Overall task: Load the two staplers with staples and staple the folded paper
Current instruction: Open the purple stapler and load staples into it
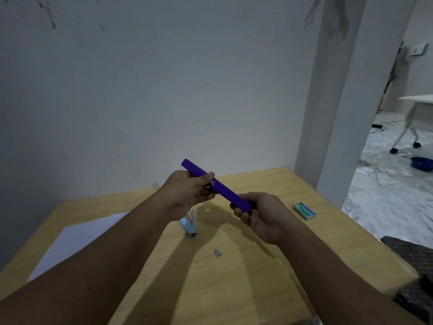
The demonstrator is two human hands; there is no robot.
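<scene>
A long purple stapler is held in the air above the wooden table, slanting from upper left to lower right. My left hand grips its upper part, with a bit of silver metal showing by the thumb. My right hand is closed around its lower end. A second, silver stapler lies on the table just below my left hand. A small grey strip of staples rests on the table in front of me. A sheet of white paper lies flat at the left, partly covered by my left forearm.
A green and white staple box sits at the table's right side. A white wall stands close behind the table, with a pillar at its right corner. A dark patterned cloth hangs off the right edge. Beyond are a wheeled table and a blue basin.
</scene>
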